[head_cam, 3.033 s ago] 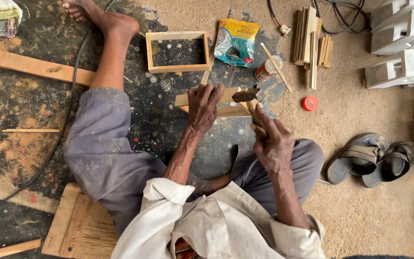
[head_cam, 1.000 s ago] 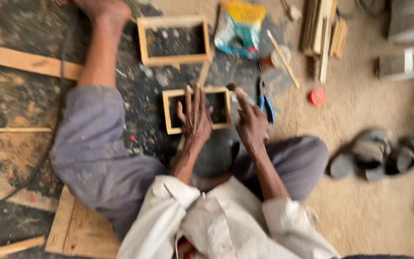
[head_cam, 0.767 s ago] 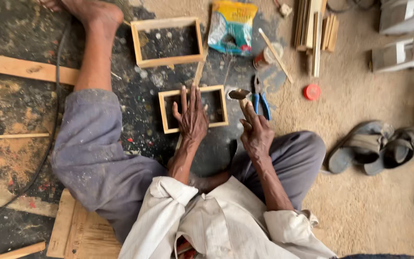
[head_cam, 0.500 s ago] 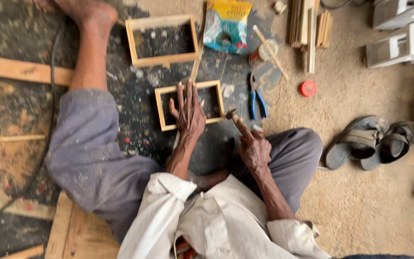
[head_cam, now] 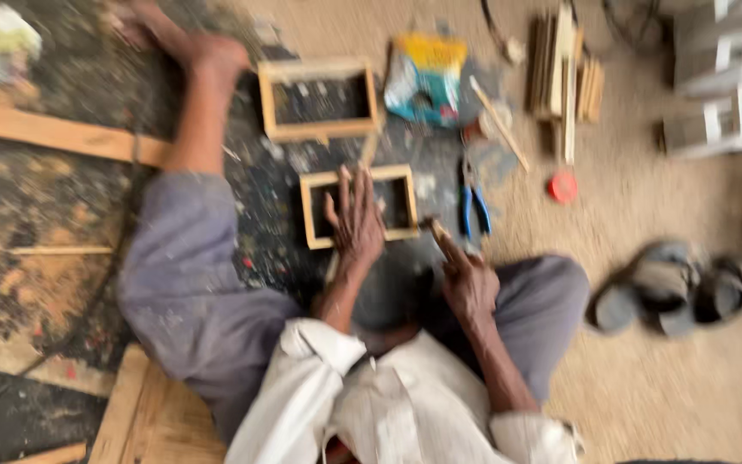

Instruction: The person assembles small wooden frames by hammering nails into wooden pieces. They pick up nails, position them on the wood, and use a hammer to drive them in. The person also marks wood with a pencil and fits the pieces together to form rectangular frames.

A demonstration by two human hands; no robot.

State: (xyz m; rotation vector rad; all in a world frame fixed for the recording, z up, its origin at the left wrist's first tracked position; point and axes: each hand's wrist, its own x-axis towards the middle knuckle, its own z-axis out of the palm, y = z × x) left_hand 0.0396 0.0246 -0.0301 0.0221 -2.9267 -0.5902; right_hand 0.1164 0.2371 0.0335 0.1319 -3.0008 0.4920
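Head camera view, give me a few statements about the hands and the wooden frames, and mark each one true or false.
1. The left hand lies flat on the nearer wooden frame. True.
2. The right hand rests on the blue-handled pliers. False: the pliers lie on the floor apart from it.
3. A second wooden frame lies farther away, beyond the first. True.
4. The red cap sits inside the nearer frame. False: it lies on the sandy floor to the right.
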